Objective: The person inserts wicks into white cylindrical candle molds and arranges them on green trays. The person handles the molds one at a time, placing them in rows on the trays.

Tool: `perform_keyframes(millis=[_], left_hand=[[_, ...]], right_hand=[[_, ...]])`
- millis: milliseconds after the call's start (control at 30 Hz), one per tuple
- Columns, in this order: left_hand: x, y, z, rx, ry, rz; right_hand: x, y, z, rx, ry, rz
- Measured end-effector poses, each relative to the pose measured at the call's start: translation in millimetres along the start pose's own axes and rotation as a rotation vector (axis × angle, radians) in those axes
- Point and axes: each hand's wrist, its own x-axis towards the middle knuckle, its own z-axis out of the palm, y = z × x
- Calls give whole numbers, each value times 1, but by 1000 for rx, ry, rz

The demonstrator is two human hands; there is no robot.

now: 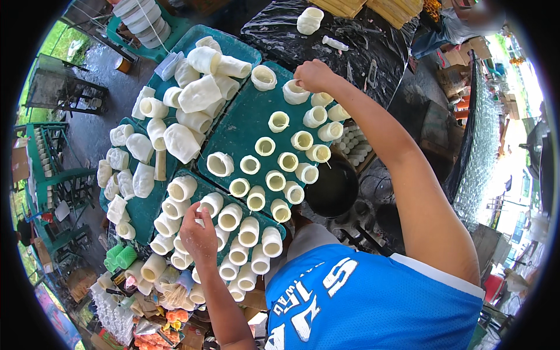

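Out to the far side, my right hand (315,76) is closed with its fingertips down at the rim of a white, thick-walled cylindrical mould (296,92). Whatever is pinched there is too small to make out. My left hand (199,234) hovers low among a cluster of similar white moulds (230,216), its fingers loosely bent and apart. One upright mould (211,203) stands right by its fingertips. Between my hands, several spaced-out moulds (279,121) stand upright on a green tabletop (233,140); thin strands show at some of them.
Lumpy white moulds (198,93) lie piled on the left tabletops. A black plastic-covered table (350,58) stands at the far side, with a lone white piece (310,21) on it. A dark round pot (331,188) is near my body. Another person (461,26) is at the upper right.
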Motion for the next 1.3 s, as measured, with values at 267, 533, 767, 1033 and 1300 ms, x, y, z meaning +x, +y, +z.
perform_keyframes(millis=[267,533,767,1033,1300], left_hand=[[-11,-3,1,1,36,1],[-15,21,-10,-11,-5,-69],[-21,16,-18,-13,22,-74],[-27,15,-19,-68,32,-73],[-50,27,-20,-227,6,-129]], right_hand=[[19,-27,-45,99,62,107],[65,-61,-22,-67,190,136],[62,-52,-23,-53,147,136],[50,-80,-56,-37,268,41],[230,-87,-51,396,450,108]])
